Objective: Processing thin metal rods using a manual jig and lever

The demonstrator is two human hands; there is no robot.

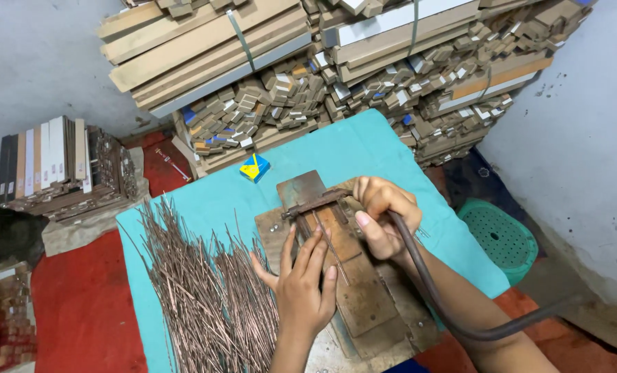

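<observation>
My left hand [301,283] lies flat on a rusty metal bending jig [363,293], its fingers pressing a thin copper-coloured rod [334,254] against the plate. My right hand [381,214] is closed around the top of a curved dark metal lever [446,311], which joins the jig's crossbar [315,204]. A large heap of thin copper-coloured rods [198,283] lies on the teal cloth [336,152] just left of my left hand.
A small blue and yellow box [254,167] sits on the cloth behind the jig. Strapped bundles of wood strips [336,69] are stacked behind. More strip bundles [60,169] stand at left, a green perforated stool [498,238] at right, on a red floor.
</observation>
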